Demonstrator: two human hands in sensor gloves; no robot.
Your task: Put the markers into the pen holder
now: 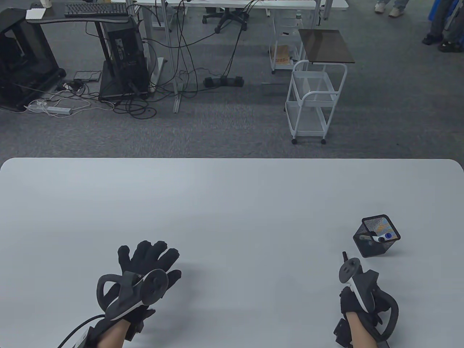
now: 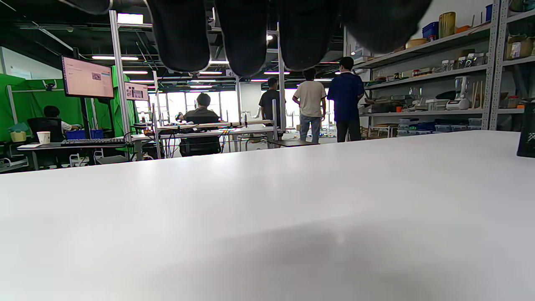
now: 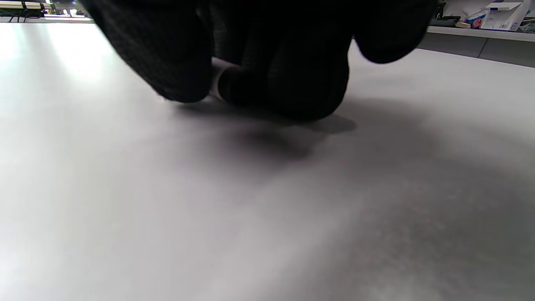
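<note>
A black mesh pen holder stands tilted at the right of the white table, with a white marker with a blue cap inside it. Its edge shows at the right of the left wrist view. My right hand is just in front of the holder, fingers curled around a marker. The marker's dark end pokes out toward the holder, and its white barrel and black end show between the fingers, low over the table. My left hand rests flat, fingers spread, holding nothing.
The table's far edge runs across the middle of the view. Beyond it are the carpeted floor, a white trolley and desks with cables. People stand in the background of the left wrist view.
</note>
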